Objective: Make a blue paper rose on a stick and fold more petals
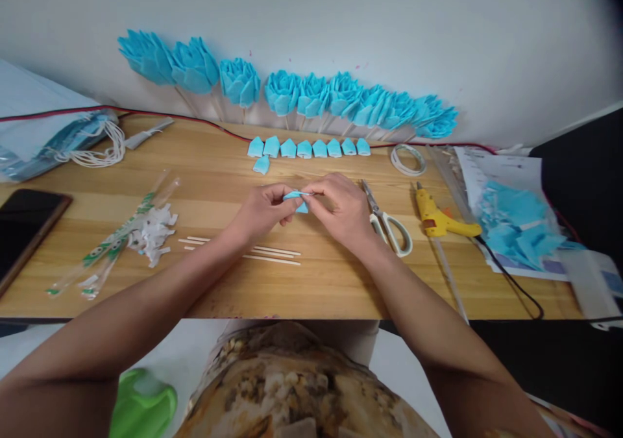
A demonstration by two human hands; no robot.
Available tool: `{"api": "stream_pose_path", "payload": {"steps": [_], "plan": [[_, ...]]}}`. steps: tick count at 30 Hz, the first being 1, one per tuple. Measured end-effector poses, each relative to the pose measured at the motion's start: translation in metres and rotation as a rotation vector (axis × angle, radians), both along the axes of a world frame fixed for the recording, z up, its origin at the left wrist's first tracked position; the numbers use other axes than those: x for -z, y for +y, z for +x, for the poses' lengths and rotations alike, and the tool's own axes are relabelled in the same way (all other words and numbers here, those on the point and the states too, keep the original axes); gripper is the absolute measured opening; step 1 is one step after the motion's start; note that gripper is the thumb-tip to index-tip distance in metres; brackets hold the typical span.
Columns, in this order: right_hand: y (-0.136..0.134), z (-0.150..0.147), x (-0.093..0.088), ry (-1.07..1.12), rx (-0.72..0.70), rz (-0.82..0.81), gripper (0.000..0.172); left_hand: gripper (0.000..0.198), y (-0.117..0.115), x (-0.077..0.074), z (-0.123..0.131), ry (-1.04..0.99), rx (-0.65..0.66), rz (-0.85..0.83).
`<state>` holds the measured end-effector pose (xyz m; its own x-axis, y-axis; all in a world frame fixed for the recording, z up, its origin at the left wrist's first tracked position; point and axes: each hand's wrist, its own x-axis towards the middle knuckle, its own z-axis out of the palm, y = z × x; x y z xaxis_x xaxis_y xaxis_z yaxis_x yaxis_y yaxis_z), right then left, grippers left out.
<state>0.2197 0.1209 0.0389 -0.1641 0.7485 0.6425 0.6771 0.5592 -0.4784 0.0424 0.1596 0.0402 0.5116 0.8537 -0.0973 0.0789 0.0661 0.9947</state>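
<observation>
Between my two hands, over the middle of the table, is a small blue felt petal (302,207). My left hand (265,209) pinches its left side. The fingers of my right hand (341,207) are closed at its right edge, where a thin dark tip shows that I cannot make out. Behind my hands stands a row of small folded blue felt pieces (304,148), with a single blue piece (261,165) in front of the row's left end. White-handled scissors (389,227) lie just right of my right hand. Thin wooden sticks (272,251) lie below my hands.
Blue felt flowers (282,93) on sticks lean against the wall. To the right are a roll of tape (407,159), a yellow glue gun (440,219) and a bag of blue pieces (516,220). At left lie wrappers (117,233), white scraps (153,233) and a phone (29,227).
</observation>
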Motion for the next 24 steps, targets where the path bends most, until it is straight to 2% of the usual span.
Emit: {"api": "stream_pose_path", "payload": {"steps": [3,7,10,13,16,19,24], "plan": [[-0.0003,-0.0013,0.0007,0.045,0.026,-0.043,0.012,0.026,-0.0002,0.0004,0.0002,-0.006,0.000,0.000],[-0.0005,-0.0025,0.0009,0.312,-0.004,-0.282,0.007,0.025,-0.0012,-0.0004,0.0002,0.003,-0.002,0.003],[0.0004,-0.0002,-0.0001,0.466,-0.069,-0.438,0.013,0.025,-0.0011,-0.0010,0.0001,0.012,-0.004,0.002],[0.0010,0.0015,-0.0009,0.492,-0.074,-0.473,0.013,0.024,-0.0001,-0.0001,0.0003,0.009,0.010,0.003],[0.0006,0.0003,-0.0004,0.408,-0.022,-0.406,0.006,0.024,0.0005,0.0016,0.0008,0.006,0.033,-0.009],[0.0001,-0.0011,-0.0002,0.226,0.030,-0.227,0.006,0.025,0.0004,0.0024,0.0011,0.000,0.042,-0.014],[0.0010,0.0046,-0.0014,-0.008,-0.021,-0.004,0.012,0.026,0.0003,0.0009,0.0005,-0.005,0.019,-0.033]]}}
